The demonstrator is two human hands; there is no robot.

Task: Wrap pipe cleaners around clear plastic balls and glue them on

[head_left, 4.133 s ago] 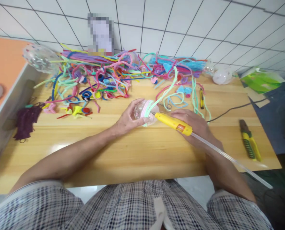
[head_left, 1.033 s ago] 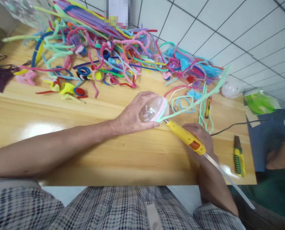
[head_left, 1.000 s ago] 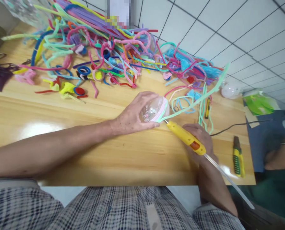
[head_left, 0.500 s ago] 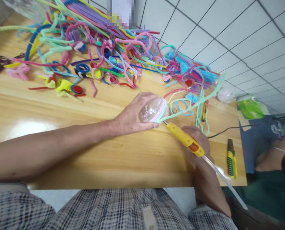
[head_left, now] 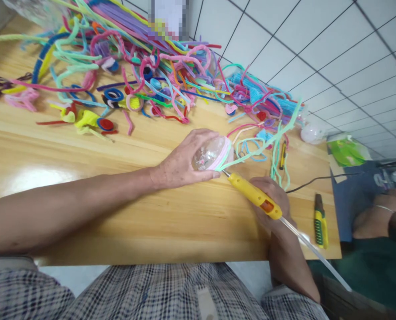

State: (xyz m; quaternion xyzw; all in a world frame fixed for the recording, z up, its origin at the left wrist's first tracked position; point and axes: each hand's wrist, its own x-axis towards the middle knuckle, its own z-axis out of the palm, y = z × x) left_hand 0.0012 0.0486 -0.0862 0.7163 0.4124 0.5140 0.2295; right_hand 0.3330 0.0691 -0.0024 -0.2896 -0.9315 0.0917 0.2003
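My left hand is wrapped round a clear plastic ball with small bits showing inside. Pink and mint-green pipe cleaner runs in bands round the ball's right side. From its lower edge a long mint-green pipe cleaner stretches up to the right. My right hand grips a yellow hot glue gun, partly hidden behind its body. The gun's metal nozzle points at the lower end of the green band, touching it or very near. A clear glue stick sticks out of the gun's back.
Heaped pipe cleaners in many colours cover the table's far side. On the right lie yellow-green pliers, a yellow cutter, a dark cable and another clear ball. A person's arm is beyond the table's right edge.
The free end of the mint-green pipe cleaner has swung a little to the left. The glue gun has shifted very slightly left, while the left hand and ball hold nearly still.
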